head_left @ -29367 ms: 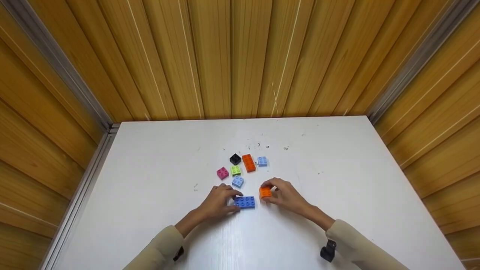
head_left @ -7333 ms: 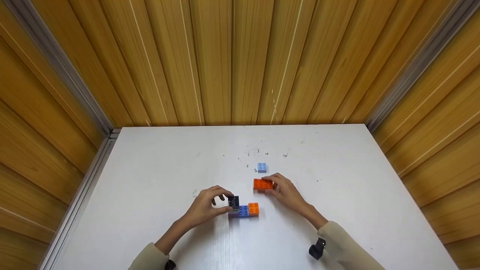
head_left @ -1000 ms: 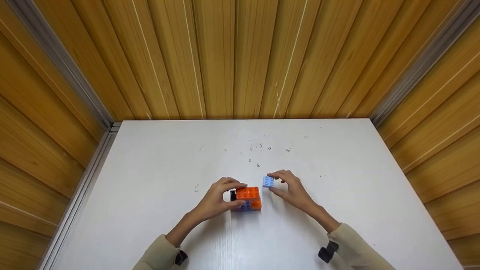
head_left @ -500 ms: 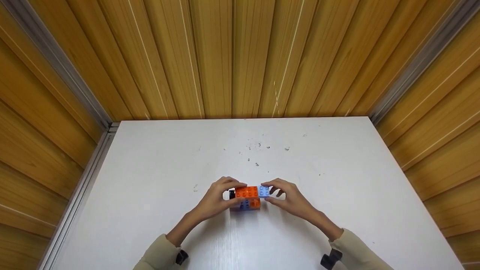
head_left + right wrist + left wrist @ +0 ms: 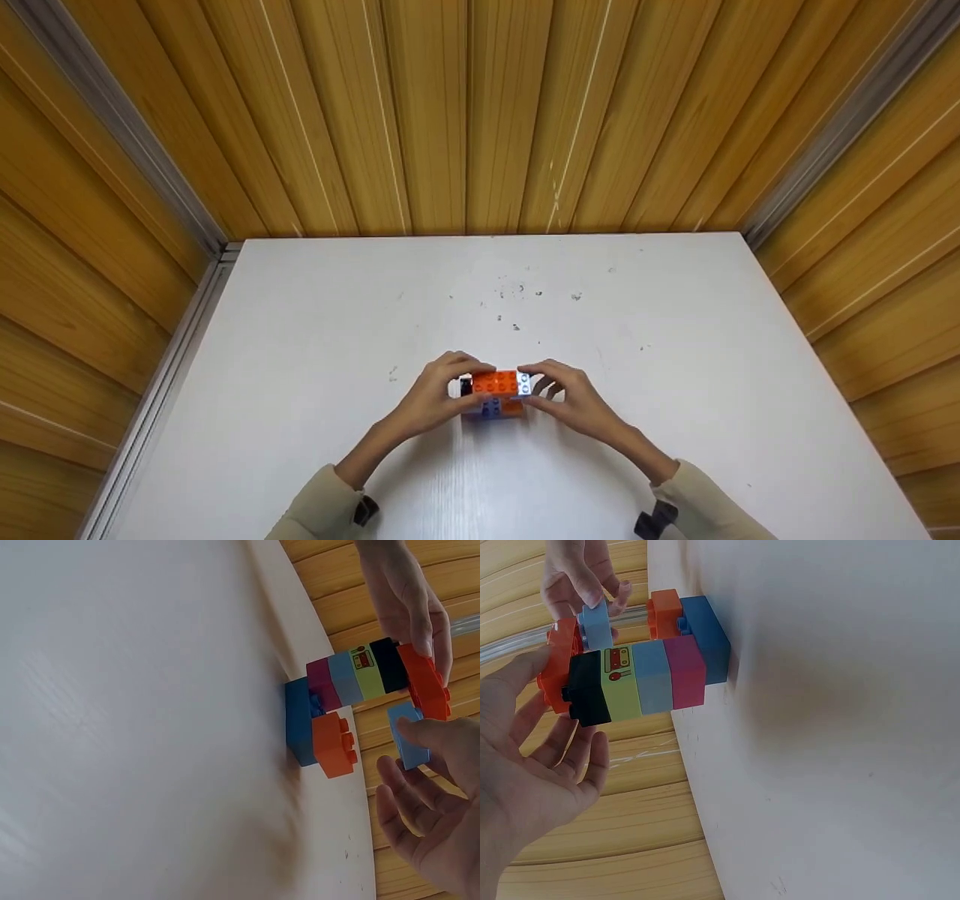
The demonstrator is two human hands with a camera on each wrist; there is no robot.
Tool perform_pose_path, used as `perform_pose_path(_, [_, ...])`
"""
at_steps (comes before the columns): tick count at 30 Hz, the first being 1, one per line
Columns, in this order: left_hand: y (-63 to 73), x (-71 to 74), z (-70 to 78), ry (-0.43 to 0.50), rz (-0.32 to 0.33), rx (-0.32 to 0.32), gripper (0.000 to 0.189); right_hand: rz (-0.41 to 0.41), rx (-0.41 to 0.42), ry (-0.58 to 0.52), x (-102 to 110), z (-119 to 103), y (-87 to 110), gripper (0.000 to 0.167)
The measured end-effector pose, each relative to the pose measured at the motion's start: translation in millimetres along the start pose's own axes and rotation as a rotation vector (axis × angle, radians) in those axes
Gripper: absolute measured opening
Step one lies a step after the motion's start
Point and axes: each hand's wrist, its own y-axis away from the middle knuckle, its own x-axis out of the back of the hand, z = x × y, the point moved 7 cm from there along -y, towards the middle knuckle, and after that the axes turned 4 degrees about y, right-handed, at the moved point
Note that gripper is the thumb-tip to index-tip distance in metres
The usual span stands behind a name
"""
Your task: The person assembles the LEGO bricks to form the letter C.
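Note:
A stack of toy building bricks stands on the white table (image 5: 337, 315). Its base is a long blue brick (image 5: 298, 720), bearing an orange brick (image 5: 334, 746) at one end. From the other end rises a column of magenta (image 5: 686, 673), light blue, lime (image 5: 622, 682) and black (image 5: 589, 688) bricks. Across the top lies a long red brick (image 5: 495, 383), its free end overhanging the orange one. My left hand (image 5: 440, 390) pinches the red brick between thumb and fingers. My right hand (image 5: 568, 390) pinches another light blue brick (image 5: 596, 626) at the underside of that overhang, studs facing the red brick.
Small dark marks (image 5: 517, 292) dot the tabletop behind the stack. Wood-patterned panels (image 5: 495, 120) close off the back and both sides, with metal rails (image 5: 154, 150) at the corners.
Bricks once loose on the table are now stacked. Within the last second my right hand has brought the light blue brick leftward under the red brick's free end; my left hand stays put.

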Motion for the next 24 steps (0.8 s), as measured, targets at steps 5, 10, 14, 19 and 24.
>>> perform_pose_path(5, [-0.7,-0.5,-0.4,-0.008,-0.002,0.001,0.034,0.0,-0.034,-0.018,-1.0,1.2,0.6,0.036])
perform_pose_path(10, [-0.4,-1.3,-1.1,-0.006,-0.01,0.015,0.036,-0.025,-0.07,-0.029,-4.2,0.5,1.6,0.036])
perform_pose_path(14, [0.2,-2.9,-2.2,-0.01,-0.024,0.023,0.036,-0.035,-0.104,-0.048,-6.5,0.7,2.2,0.038])
perform_pose_path(19, [0.1,-3.0,-1.2,-0.011,-0.034,0.022,0.035,-0.03,-0.151,-0.095,-9.3,4.1,3.6,0.04])
perform_pose_path(24, [-0.4,-2.9,-2.0,-0.005,-0.046,0.044,0.036,-0.018,-0.166,-0.142,-13.0,6.9,4.2,0.04])
